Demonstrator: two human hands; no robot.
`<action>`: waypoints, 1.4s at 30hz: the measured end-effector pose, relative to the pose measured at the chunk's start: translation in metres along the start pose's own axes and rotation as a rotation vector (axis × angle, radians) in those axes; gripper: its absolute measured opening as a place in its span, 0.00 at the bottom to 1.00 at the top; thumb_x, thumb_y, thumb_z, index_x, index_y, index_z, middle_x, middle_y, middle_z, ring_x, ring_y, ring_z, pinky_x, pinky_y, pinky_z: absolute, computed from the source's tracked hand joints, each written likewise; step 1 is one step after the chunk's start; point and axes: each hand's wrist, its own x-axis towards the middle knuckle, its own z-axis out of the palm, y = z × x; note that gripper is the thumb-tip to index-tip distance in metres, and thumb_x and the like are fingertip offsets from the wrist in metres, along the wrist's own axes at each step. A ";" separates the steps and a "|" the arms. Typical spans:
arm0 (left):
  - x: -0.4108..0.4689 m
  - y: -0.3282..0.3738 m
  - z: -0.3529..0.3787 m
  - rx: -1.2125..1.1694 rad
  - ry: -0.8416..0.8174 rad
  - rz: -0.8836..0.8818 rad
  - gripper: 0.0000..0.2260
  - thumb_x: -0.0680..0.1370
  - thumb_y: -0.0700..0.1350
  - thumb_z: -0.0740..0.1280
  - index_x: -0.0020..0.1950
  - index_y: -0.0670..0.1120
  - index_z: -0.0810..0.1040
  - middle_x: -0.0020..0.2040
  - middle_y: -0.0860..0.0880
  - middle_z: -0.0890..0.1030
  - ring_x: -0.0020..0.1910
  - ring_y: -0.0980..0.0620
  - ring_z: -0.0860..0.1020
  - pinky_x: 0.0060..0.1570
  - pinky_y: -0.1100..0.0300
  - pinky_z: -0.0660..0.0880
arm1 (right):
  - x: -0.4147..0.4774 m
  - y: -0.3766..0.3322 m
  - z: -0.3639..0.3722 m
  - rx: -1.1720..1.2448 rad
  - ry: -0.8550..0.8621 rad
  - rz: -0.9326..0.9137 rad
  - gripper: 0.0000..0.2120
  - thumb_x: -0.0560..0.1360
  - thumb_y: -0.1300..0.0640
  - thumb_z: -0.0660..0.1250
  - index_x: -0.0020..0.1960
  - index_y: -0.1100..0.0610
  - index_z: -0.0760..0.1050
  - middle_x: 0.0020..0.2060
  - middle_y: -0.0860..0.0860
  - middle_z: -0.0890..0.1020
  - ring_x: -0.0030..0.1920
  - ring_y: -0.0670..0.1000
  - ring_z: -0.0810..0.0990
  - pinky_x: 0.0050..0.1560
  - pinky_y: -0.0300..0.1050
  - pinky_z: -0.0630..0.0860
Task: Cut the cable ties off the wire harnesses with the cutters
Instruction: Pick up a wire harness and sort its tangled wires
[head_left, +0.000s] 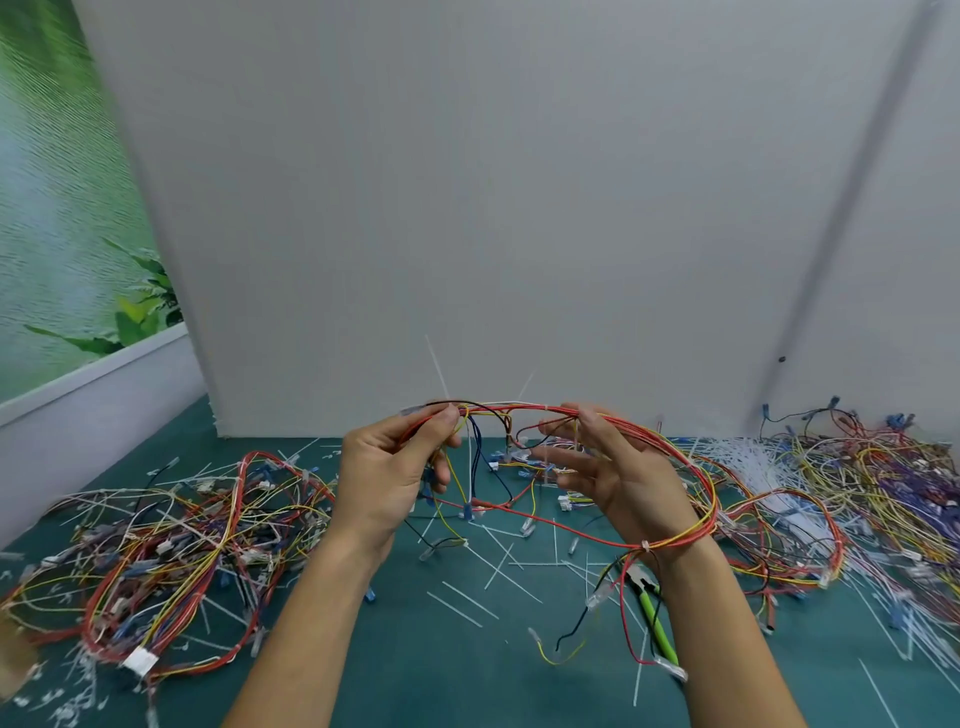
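Note:
I hold a wire harness (670, 452) of red, yellow and black wires up over the green table (467, 670). My left hand (387, 470) pinches its left end between thumb and fingers. My right hand (618, 467) holds the bundle at its top between thumb and forefinger, the other fingers spread; the red loop runs round behind that wrist. White cable ties (439, 371) stick up from the bundle, and another tie (645, 545) binds the loop near my right wrist. The cutters (652, 610), with green handles, lie on the table under my right forearm.
A heap of harnesses (171, 545) lies at the left, a larger heap (857, 483) at the right with a bunch of white ties (753, 457). Cut tie pieces (488, 582) litter the table. A grey panel (493, 208) stands behind.

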 end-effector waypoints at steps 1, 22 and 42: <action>0.000 -0.001 0.000 0.008 0.007 0.003 0.12 0.69 0.55 0.75 0.48 0.50 0.88 0.36 0.47 0.83 0.24 0.52 0.73 0.25 0.61 0.72 | 0.001 0.002 -0.001 -0.011 0.003 -0.002 0.20 0.77 0.48 0.72 0.63 0.60 0.79 0.55 0.60 0.86 0.52 0.60 0.87 0.38 0.42 0.82; -0.013 -0.006 0.014 0.465 -0.134 0.160 0.08 0.74 0.38 0.75 0.41 0.51 0.87 0.36 0.54 0.85 0.35 0.56 0.81 0.38 0.64 0.76 | -0.007 0.015 0.028 -0.593 -0.042 -0.343 0.07 0.75 0.50 0.75 0.51 0.51 0.86 0.40 0.51 0.88 0.44 0.55 0.87 0.46 0.50 0.82; -0.018 -0.014 0.021 0.451 -0.288 0.091 0.05 0.74 0.39 0.76 0.40 0.47 0.84 0.33 0.52 0.82 0.30 0.59 0.76 0.32 0.66 0.72 | -0.007 0.024 0.024 -0.819 0.110 -0.547 0.08 0.80 0.57 0.70 0.42 0.55 0.77 0.29 0.57 0.79 0.28 0.54 0.77 0.32 0.49 0.73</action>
